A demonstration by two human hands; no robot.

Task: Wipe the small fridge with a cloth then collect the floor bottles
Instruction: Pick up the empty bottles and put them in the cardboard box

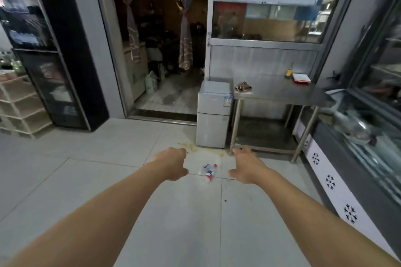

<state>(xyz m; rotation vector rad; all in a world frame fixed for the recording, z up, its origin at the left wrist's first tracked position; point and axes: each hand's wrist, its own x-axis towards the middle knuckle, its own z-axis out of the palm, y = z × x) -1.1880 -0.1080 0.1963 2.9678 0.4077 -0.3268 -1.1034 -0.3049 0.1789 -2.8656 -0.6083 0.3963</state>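
Ahead of both your hands the steel table [280, 91] stands against the wall, and the small fridge [213, 112] sits just beside it, beyond the gap between your hands. The cloth [243, 86] lies crumpled on the table's near-left corner, up past your right hand [246, 166]. The bottles [208, 171] lie together on the floor tiles between your hands. Your left hand [172, 162] is loosely curled and holds nothing; your right hand is spread wide, also holding nothing.
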